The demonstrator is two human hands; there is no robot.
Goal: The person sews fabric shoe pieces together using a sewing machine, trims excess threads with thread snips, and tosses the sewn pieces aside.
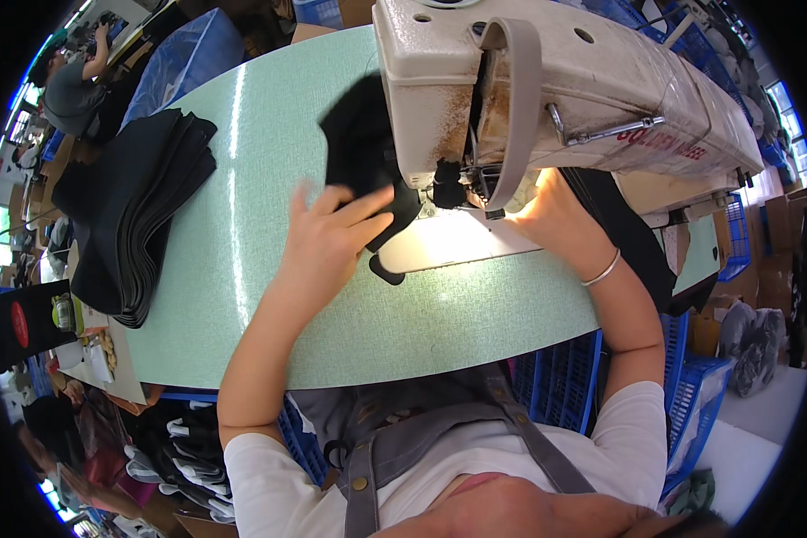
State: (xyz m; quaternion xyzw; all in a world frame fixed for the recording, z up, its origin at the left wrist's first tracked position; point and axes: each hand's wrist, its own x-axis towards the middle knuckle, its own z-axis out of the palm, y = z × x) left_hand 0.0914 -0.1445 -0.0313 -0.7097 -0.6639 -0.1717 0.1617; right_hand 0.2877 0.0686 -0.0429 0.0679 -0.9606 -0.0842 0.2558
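Pale green laminate forms the worktable (269, 296), which is set in a crowded workshop with blue crates (560, 381) stacked below its near edge. At the far right of the table a worn cream sewing machine (547, 81) is mounted, its head overhanging a brightly lit bed.

A piece of black fabric (359, 148) is spread on the table just left of the machine head and is led under it toward the needle area, presumably so that it can be fed flat. The left hand (332, 238) is laid on the near edge of this fabric, palm down, with the fingers spread apart and pressed flat rather than clamped; the cloth appears to be steadied and steered this way. The right hand (551, 215) is held close beside the needle area, touching the lit bed; its fingers are hidden by glare and by the machine, so it cannot be told whether they are together or apart. A thin bracelet (603, 269) is worn on that wrist.

A stack of black pieces (139, 211) is kept at the table's left, within reach. Another person (72, 85) is seated at the far left.
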